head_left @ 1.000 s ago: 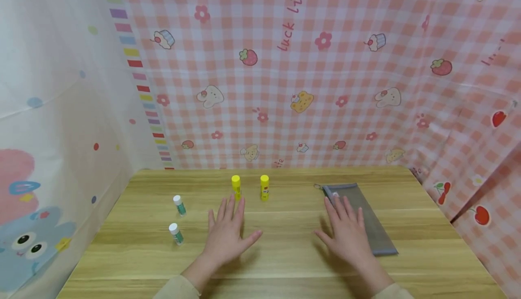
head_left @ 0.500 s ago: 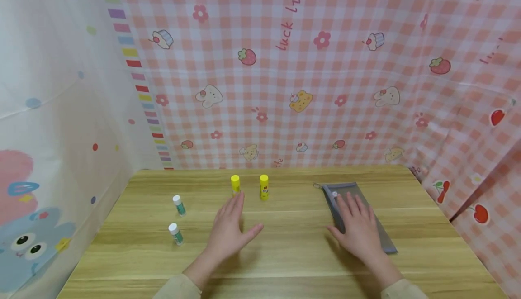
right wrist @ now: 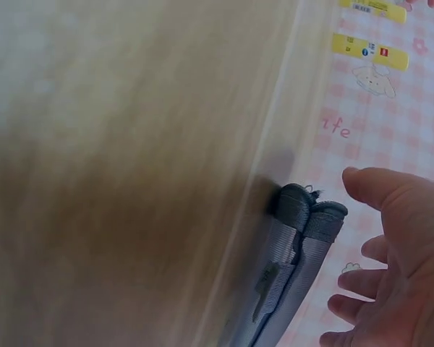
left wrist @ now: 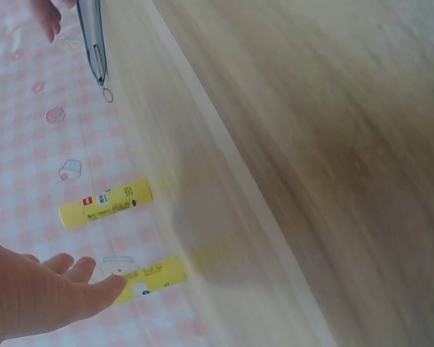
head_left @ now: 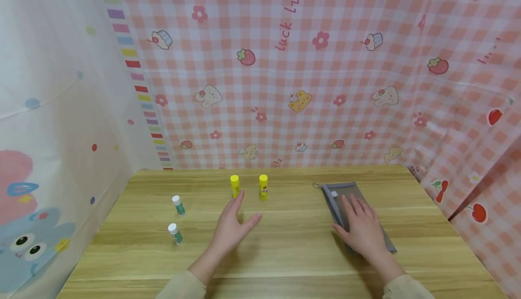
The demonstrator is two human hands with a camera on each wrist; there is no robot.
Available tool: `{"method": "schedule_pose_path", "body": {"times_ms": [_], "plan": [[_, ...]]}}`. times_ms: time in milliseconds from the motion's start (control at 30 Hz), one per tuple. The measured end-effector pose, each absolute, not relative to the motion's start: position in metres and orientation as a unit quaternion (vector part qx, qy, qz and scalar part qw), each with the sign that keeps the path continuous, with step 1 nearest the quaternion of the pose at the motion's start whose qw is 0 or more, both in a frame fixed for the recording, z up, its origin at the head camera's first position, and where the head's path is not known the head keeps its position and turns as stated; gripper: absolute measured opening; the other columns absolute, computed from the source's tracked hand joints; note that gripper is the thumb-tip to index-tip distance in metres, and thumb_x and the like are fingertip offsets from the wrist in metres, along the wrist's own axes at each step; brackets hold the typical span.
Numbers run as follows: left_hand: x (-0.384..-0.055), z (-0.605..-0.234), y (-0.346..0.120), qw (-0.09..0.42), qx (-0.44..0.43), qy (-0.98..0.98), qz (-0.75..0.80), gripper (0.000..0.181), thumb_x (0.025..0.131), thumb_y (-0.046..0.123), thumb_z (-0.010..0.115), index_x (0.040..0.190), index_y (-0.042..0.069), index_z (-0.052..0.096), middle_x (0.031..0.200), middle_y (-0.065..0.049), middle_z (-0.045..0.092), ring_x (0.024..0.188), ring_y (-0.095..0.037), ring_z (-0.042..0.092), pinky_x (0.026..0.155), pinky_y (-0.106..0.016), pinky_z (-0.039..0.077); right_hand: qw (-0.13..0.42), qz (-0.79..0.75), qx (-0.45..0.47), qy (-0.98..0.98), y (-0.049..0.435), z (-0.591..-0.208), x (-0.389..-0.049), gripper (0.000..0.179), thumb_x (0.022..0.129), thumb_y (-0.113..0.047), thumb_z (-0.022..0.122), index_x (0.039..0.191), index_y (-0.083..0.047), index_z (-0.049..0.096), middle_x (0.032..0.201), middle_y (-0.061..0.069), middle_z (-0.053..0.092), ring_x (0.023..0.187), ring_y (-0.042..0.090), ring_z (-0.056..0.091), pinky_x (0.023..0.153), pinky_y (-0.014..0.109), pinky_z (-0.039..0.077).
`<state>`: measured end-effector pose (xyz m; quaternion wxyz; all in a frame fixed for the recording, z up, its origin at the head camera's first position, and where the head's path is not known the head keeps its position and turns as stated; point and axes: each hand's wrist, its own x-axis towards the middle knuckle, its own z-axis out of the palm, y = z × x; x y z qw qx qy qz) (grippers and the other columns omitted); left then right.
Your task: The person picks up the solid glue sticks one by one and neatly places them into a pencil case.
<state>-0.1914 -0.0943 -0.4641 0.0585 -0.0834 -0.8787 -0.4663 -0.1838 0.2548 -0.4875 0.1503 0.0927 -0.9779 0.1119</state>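
My left hand (head_left: 229, 230) hovers over the table with thumb spread and fingers extended. Its fingertips overlap the lower part of a yellow glue stick (head_left: 234, 184) in the head view, and nothing is in its grasp. A second yellow glue stick (head_left: 263, 187) stands upright just to the right. Over a grey mesh zip pouch (head_left: 346, 191) lying flat, my right hand (head_left: 364, 229) reaches with relaxed fingers, hiding the pouch's middle. In the right wrist view the fingers (right wrist: 362, 282) hang beside the thick zipped edge of the pouch (right wrist: 286, 253), holding nothing.
Two small sticks with white caps and green labels, a far one (head_left: 178, 206) and a nearer one (head_left: 175, 234), stand on the left of the wooden table (head_left: 293, 263). A pink checked cloth (head_left: 260, 86) hangs behind the table; patterned curtains flank both sides.
My right hand has moved to the right, further over the pouch. My left hand has turned thumb-up, its fingers closing together, near the same spot. Pouch and sticks stay put.
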Motion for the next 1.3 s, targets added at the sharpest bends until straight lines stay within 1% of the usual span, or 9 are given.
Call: {"method": "schedule_pose_path", "body": {"times_ms": [100, 167, 233, 400, 533, 767, 933, 1300], "plan": [[-0.192, -0.464, -0.093, 0.053, -0.075, -0.873, -0.479, 0.088, 0.087, 0.049, 0.072, 0.152, 0.003, 0.034, 0.153, -0.02, 0.037, 0.14, -0.041, 0.034, 0.112, -0.058, 0.031, 0.15, 0.098, 0.095, -0.979, 0.255, -0.488, -0.183, 0.08, 0.084, -0.035, 0.078, 0.144, 0.005, 0.043, 0.143, 0.034, 0.042, 0.13, 0.051, 0.04, 0.107, 0.066, 0.032], [-0.193, -0.465, -0.092, 0.052, -0.075, -0.871, -0.482, 0.088, 0.087, 0.05, 0.071, 0.152, 0.002, 0.035, 0.153, -0.02, 0.038, 0.14, -0.04, 0.034, 0.112, -0.058, 0.031, 0.143, 0.09, 0.093, -0.981, 0.254, -0.488, -0.182, 0.08, 0.085, -0.034, 0.077, 0.144, 0.006, 0.042, 0.142, 0.034, 0.043, 0.129, 0.051, 0.042, 0.106, 0.065, 0.035], [-0.194, -0.466, -0.091, 0.053, -0.076, -0.868, -0.489, 0.086, 0.089, 0.047, 0.071, 0.151, 0.0, 0.035, 0.152, -0.02, 0.038, 0.139, -0.04, 0.035, 0.112, -0.057, 0.032, 0.131, 0.086, 0.089, -0.984, 0.253, -0.488, -0.181, 0.08, 0.085, -0.033, 0.077, 0.145, 0.007, 0.041, 0.142, 0.035, 0.043, 0.128, 0.052, 0.042, 0.106, 0.065, 0.035], [-0.2, -0.468, -0.088, 0.05, -0.07, -0.857, -0.508, 0.08, 0.091, 0.042, 0.07, 0.15, 0.0, 0.036, 0.151, -0.019, 0.041, 0.135, -0.039, 0.042, 0.109, -0.054, 0.038, 0.108, 0.086, 0.078, -0.987, 0.252, -0.49, -0.179, 0.08, 0.086, -0.031, 0.076, 0.146, 0.007, 0.038, 0.142, 0.036, 0.042, 0.128, 0.054, 0.041, 0.103, 0.07, 0.034], [-0.205, -0.469, -0.085, 0.045, -0.062, -0.849, -0.522, 0.079, 0.092, 0.042, 0.069, 0.15, 0.0, 0.036, 0.151, -0.019, 0.041, 0.133, -0.04, 0.044, 0.107, -0.054, 0.04, 0.1, 0.088, 0.068, -0.989, 0.25, -0.491, -0.179, 0.079, 0.087, -0.03, 0.075, 0.147, 0.006, 0.038, 0.142, 0.035, 0.042, 0.128, 0.055, 0.04, 0.1, 0.073, 0.034], [-0.214, -0.469, -0.08, 0.033, -0.041, -0.825, -0.563, 0.079, 0.092, 0.041, 0.069, 0.149, -0.003, 0.037, 0.15, -0.021, 0.041, 0.133, -0.041, 0.043, 0.108, -0.055, 0.038, 0.077, 0.091, 0.052, -0.992, 0.247, -0.492, -0.178, 0.075, 0.088, -0.025, 0.074, 0.147, 0.005, 0.038, 0.142, 0.037, 0.04, 0.129, 0.058, 0.036, 0.098, 0.077, 0.031], [-0.223, -0.473, -0.077, 0.033, -0.024, -0.802, -0.596, 0.076, 0.092, 0.034, 0.07, 0.149, -0.005, 0.036, 0.149, -0.022, 0.043, 0.132, -0.042, 0.044, 0.108, -0.052, 0.04, 0.066, 0.093, 0.048, -0.992, 0.247, -0.493, -0.179, 0.073, 0.088, -0.024, 0.072, 0.146, 0.006, 0.039, 0.142, 0.038, 0.039, 0.129, 0.059, 0.035, 0.098, 0.077, 0.031], [-0.239, -0.484, -0.068, 0.061, -0.011, -0.762, -0.645, 0.071, 0.09, 0.022, 0.074, 0.146, -0.006, 0.04, 0.144, -0.024, 0.047, 0.129, -0.041, 0.047, 0.11, -0.049, 0.039, 0.049, 0.117, 0.044, -0.991, 0.247, -0.496, -0.18, 0.066, 0.091, -0.018, 0.066, 0.145, 0.008, 0.039, 0.143, 0.04, 0.037, 0.129, 0.061, 0.033, 0.098, 0.077, 0.031]]}}
